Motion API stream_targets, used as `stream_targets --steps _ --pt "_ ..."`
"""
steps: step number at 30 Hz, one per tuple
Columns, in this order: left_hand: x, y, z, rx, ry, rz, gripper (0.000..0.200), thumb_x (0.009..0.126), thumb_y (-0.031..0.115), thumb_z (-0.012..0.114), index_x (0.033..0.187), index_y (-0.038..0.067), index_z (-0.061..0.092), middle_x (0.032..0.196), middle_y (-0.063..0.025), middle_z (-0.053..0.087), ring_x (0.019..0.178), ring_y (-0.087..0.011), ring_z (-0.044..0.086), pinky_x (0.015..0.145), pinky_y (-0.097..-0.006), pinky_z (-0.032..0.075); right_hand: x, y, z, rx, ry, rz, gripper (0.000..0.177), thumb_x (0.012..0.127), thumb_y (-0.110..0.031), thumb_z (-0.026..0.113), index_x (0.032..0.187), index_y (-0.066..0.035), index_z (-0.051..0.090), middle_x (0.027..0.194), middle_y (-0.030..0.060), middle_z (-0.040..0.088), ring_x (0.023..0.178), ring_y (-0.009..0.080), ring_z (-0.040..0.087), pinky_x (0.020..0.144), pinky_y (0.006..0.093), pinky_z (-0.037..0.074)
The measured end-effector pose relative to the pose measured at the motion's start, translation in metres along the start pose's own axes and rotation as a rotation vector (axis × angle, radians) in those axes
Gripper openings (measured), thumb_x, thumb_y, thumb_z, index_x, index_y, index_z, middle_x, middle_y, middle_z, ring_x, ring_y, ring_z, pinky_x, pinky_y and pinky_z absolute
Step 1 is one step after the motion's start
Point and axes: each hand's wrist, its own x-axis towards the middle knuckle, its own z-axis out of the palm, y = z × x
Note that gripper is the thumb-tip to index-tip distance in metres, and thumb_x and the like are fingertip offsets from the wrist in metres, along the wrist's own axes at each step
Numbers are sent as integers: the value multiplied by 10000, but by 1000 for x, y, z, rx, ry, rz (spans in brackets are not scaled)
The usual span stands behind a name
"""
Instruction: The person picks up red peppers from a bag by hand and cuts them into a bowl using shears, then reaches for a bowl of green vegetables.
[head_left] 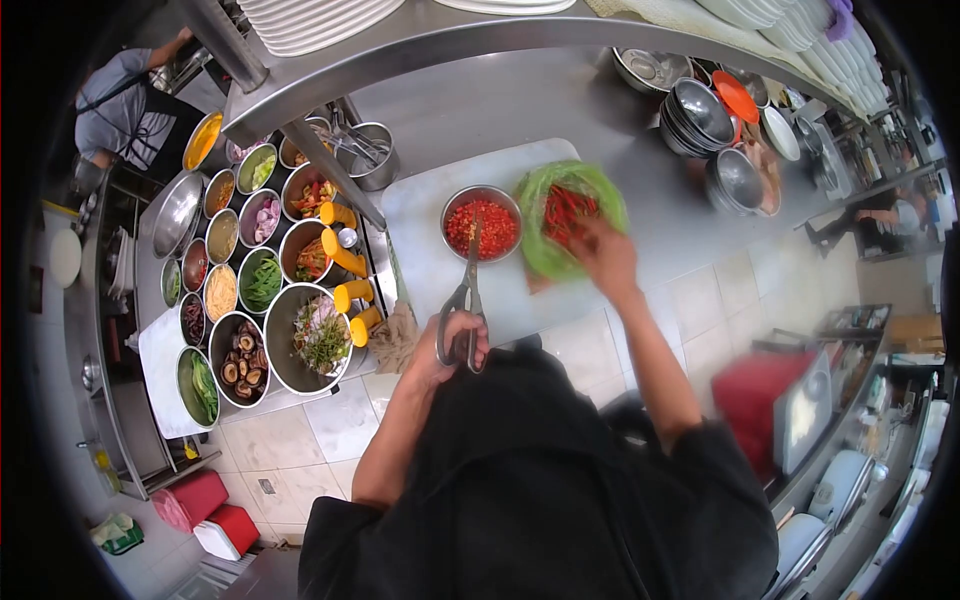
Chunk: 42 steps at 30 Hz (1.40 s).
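Note:
A steel bowl of cut red chilies sits on a white cutting board. My left hand holds scissors by the handles, and their blades point into the bowl. To the right of the bowl, a green plastic bag lies open with whole red chilies inside. My right hand reaches into the bag's mouth, its fingers bent down onto the chilies. Whether the fingertips grip any chili is blurred.
Left of the board stand several containers of cut vegetables and yellow-capped bottles. Stacked steel bowls are at the back right. A plate shelf spans the counter's far side. A person works at upper left.

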Motion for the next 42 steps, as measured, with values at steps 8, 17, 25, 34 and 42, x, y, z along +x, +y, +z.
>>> stream_targets --steps 8,17,25,34,42 --pt "-1 1 -1 -2 -19 -10 278 832 245 624 816 -32 603 660 -146 602 538 -231 589 477 -337 487 19 25 -21 30 -58 -137 272 804 -96 668 1073 -111 703 983 97 655 910 281 635 799 373 504" --pt "0 -1 -2 -5 -19 -7 282 835 249 630 823 -31 602 665 -148 606 542 -234 591 483 -340 488 35 34 -10 -148 -273 -223 223 826 -119 657 1041 -138 714 1080 74 618 1027 277 598 860 385 495" --pt "-3 -2 -3 -5 -25 9 266 832 245 634 823 -18 595 668 -148 608 544 -237 591 488 -341 490 35 23 -16 161 -182 40 143 827 -148 728 906 -35 687 789 78 668 709 179 623 667 306 485" --pt "4 -5 -7 -69 -157 -45 337 844 346 540 866 18 614 711 -119 637 616 -230 604 607 -345 509 2 -46 32 362 9 -22 128 819 -134 716 886 -27 695 798 118 678 664 241 634 653 341 496" --pt "5 -5 -9 -125 -277 -74 429 846 381 471 936 -4 638 800 -145 678 694 -272 648 695 -360 538 -10 -69 59 66 118 -133 118 796 -154 711 873 -65 699 934 105 641 954 323 594 781 429 479"
